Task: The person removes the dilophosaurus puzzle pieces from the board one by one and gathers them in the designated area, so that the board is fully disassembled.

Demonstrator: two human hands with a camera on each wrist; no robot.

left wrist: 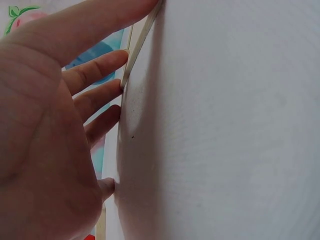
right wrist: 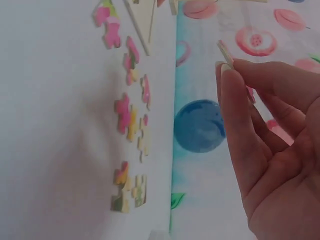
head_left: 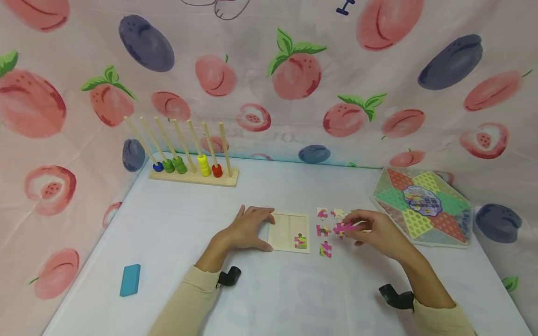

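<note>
My left hand (head_left: pixel 248 228) touches the left side of a small wooden puzzle tray (head_left: pixel 280 235), fingertips at its upper corner and thumb at the lower one. In the left wrist view its fingers (left wrist: pixel 97 72) reach out fairly straight. One pink-and-green puzzle piece (head_left: pixel 300 241) lies in the tray's lower right corner. Right of the tray, my right hand (head_left: pixel 378 233) pinches a pink puzzle piece (head_left: pixel 345 227) between thumb and fingers. The right wrist view shows that piece (right wrist: pixel 226 51) edge-on, raised off the table. Several loose puzzle pieces (head_left: pixel 323 230) lie beneath and beside this hand, partly hidden by it.
A wooden counting rack (head_left: pixel 193 177) with coloured rings on upright pegs stands at the back left. A blue block (head_left: pixel 130 280) lies at the front left. On the right is a hexagonal Chinese checkers board (head_left: pixel 422 205). Fruit-print cloth (head_left: pixel 260 70) hangs behind the white table.
</note>
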